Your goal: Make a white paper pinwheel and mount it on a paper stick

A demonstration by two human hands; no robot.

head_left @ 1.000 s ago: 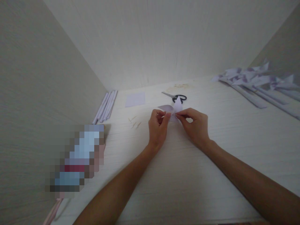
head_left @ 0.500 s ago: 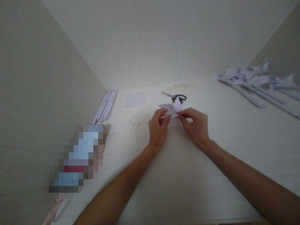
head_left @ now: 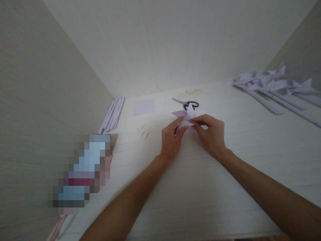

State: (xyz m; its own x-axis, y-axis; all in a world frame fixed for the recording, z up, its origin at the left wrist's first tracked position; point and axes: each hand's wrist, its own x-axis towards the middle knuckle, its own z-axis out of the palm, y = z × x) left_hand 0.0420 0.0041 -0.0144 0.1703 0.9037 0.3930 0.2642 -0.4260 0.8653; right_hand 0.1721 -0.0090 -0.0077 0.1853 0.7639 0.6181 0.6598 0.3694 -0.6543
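Observation:
A pale lilac paper pinwheel [head_left: 185, 124] with pointed, folded blades is held between my two hands over the white table. My left hand [head_left: 172, 139] grips its left and lower side, thumb along the front blade. At its right side, my right hand [head_left: 210, 132] pinches the paper near the centre with thumb and forefinger. Black-handled scissors [head_left: 191, 104] lie just behind the pinwheel, partly covered by one blade. A flat paper square [head_left: 143, 106] rests to the left of the scissors. Several thin small sticks [head_left: 144, 132] lie left of my left hand.
Rolled paper sticks [head_left: 112, 114] lean together at the left wall. Finished-looking paper pinwheels on sticks [head_left: 265, 83] are piled at the right. A pixelated object [head_left: 85, 170] stands at the left edge. Tan scraps [head_left: 193, 91] lie near the back wall.
My left hand has shifted slightly right, its fingers now further over the pinwheel's front blade. The right hand keeps its pinch near the centre, and the blades have turned a little.

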